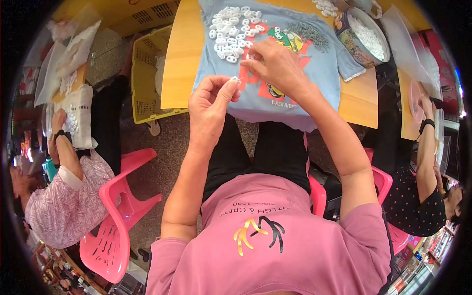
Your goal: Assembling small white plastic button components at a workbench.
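Note:
Raised over the near left part of a blue printed T-shirt [319, 93] spread on the table, my left hand [211, 101] pinches a small white plastic piece [235, 79] between thumb and fingertips. A thin sliver sticks out from it. To its right, my right hand [280, 64] has curled fingers, with thumb and forefinger brought near each other beside a pile of white oval pieces with holes [231, 34]. What it holds, if anything, is too small to make out. Beyond this hand lies a heap of small thin dark grey-green parts [312, 35].
A round tin [344, 27] full of white pieces stands at the table's far right. A yellow basket [146, 105] is left of the wooden table [182, 64]. Co-workers sit on both sides, one by a pink chair [118, 211].

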### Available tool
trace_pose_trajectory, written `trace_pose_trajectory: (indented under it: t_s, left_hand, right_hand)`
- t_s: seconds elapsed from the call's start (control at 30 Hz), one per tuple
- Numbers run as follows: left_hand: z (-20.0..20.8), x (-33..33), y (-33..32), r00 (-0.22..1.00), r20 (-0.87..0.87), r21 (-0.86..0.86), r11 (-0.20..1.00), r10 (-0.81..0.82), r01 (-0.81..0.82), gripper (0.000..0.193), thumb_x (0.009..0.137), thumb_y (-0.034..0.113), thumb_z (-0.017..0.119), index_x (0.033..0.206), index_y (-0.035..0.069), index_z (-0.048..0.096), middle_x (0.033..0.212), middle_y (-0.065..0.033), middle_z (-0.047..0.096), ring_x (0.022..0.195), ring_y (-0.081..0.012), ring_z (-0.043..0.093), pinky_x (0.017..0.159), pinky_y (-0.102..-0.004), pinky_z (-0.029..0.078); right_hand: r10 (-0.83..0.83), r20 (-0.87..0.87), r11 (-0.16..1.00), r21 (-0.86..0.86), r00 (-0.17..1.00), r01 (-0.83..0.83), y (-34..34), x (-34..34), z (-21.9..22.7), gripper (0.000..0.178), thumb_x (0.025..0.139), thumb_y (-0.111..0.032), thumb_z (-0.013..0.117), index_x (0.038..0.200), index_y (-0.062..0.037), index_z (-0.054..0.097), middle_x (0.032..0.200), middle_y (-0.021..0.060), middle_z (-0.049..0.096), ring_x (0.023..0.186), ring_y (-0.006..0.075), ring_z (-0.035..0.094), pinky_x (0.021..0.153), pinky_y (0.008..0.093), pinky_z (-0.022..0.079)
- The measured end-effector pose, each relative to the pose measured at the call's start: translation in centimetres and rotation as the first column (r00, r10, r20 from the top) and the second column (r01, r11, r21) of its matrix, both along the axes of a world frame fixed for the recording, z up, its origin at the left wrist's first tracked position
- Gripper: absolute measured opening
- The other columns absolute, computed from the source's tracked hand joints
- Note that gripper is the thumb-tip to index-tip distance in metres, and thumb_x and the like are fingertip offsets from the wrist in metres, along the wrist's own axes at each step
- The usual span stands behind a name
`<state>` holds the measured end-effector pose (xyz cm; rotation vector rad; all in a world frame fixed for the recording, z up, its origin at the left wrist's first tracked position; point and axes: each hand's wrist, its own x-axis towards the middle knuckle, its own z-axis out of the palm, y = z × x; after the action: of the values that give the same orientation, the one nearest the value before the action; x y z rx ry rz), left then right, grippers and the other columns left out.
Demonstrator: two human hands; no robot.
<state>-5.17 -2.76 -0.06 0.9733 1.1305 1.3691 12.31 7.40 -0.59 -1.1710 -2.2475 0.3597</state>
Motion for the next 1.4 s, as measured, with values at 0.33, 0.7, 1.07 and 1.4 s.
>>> trace_pose_trajectory:
  t_s: [0.33, 0.7, 1.07, 1.4]
  left_hand:
    - [0.6, 0.4, -0.4, 0.998, 0.064, 0.014, 1.000, 0.008, -0.009, 0.014, 0.093, 0.014, 0.066, 0.096, 0.001, 0.063, 0.084, -0.0023, 0.065, 0.075, -0.0074, 0.060, 0.070, -0.0217, 0.048]
    - [1.9, 3.5, -0.9, 0.985, 0.165, 0.178, 0.984, -0.041, 0.011, 0.013, 0.093, 0.011, 0.064, 0.101, 0.001, 0.062, 0.102, -0.0057, 0.065, 0.082, -0.0067, 0.058, 0.072, -0.0224, 0.048]
    - [1.5, 5.0, -1.5, 0.979, 0.179, 0.255, 0.966, -0.095, 0.047, 0.009, 0.094, 0.004, 0.061, 0.101, -0.001, 0.061, 0.110, -0.0087, 0.063, 0.093, -0.0108, 0.061, 0.080, -0.0244, 0.049]
    - [2.0, 5.5, -2.0, 0.995, 0.041, 0.284, 0.956, -0.087, 0.072, 0.009, 0.093, 0.003, 0.061, 0.101, 0.000, 0.060, 0.110, -0.0062, 0.058, 0.093, -0.0086, 0.058, 0.082, -0.0233, 0.047]
  right_hand:
    - [-0.331, -0.453, 0.687, -0.717, 0.828, -0.118, -1.8, 1.5, 2.9, 0.024, 0.091, -0.019, 0.066, 0.103, 0.0009, 0.067, 0.083, 0.0046, 0.067, 0.064, 0.0081, 0.059, 0.059, 0.0243, 0.049]
    - [-0.418, -0.727, 0.660, -0.655, 0.544, -0.368, -7.3, 1.9, 5.1, 0.025, 0.093, -0.014, 0.063, 0.113, 0.0021, 0.064, 0.088, 0.0068, 0.067, 0.064, 0.0078, 0.060, 0.060, 0.0228, 0.051]
    - [-0.319, -0.711, 0.792, -0.563, 0.626, -0.236, -8.9, 2.8, 4.4, 0.025, 0.094, -0.015, 0.063, 0.112, 0.0025, 0.063, 0.085, 0.0061, 0.067, 0.067, 0.0087, 0.061, 0.062, 0.0231, 0.051]
    - [-0.350, -0.782, 0.784, -0.546, 0.516, -0.296, -9.5, 3.3, 4.3, 0.027, 0.094, -0.014, 0.063, 0.115, 0.0029, 0.061, 0.084, 0.0059, 0.066, 0.070, 0.0111, 0.063, 0.066, 0.0247, 0.053]
